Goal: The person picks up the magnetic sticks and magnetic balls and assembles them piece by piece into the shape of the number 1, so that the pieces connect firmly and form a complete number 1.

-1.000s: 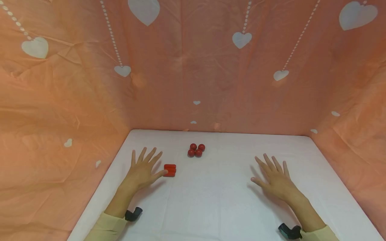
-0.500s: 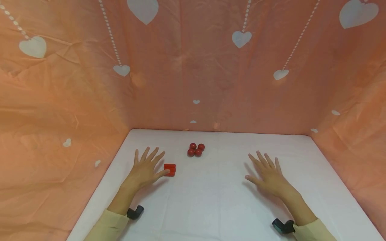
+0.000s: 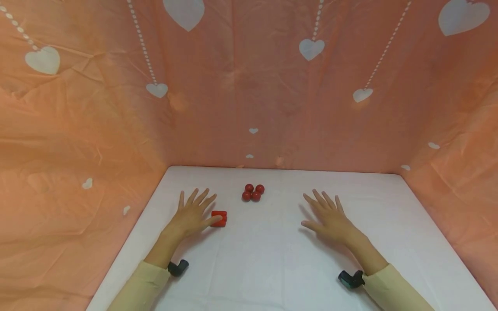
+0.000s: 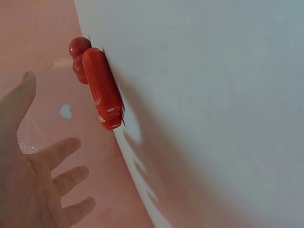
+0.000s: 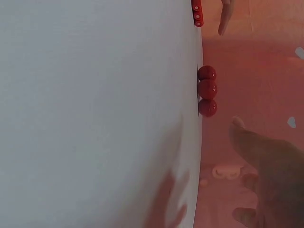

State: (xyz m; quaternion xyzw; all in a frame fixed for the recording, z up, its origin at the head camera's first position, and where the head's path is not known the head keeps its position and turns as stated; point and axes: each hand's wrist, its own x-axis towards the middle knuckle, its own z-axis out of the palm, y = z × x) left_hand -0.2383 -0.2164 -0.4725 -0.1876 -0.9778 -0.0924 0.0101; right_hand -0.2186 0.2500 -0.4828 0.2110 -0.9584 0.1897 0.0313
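My left hand [image 3: 190, 218] hovers over the left side of the white table, fingers spread and straight. Its thumb overlaps several short red ribbed rods [image 3: 219, 213] lying side by side, and partly covers them in the head view. From the left wrist, the ridges of one red rod [image 4: 101, 78] show, with the hand apart from it. Behind and right of the rods sit several shiny dark red balls [image 3: 256, 196] in a tight cluster. My right hand [image 3: 330, 220] hovers right of the balls, fingers spread, holding nothing. The right wrist view shows the balls [image 5: 207, 89] beyond its thumb.
A white cloth covers the table [image 3: 264, 259]. An orange curtain [image 3: 233, 86] with pale hearts rises along the back and both sides. Black wrist cameras sit at both cuffs, the left camera [image 3: 178, 268] and the right camera [image 3: 351, 279].
My right hand has moved left and slightly forward, toward the middle. My left hand has shifted a little right, its thumb further across the rods. Rods and balls stay in place.
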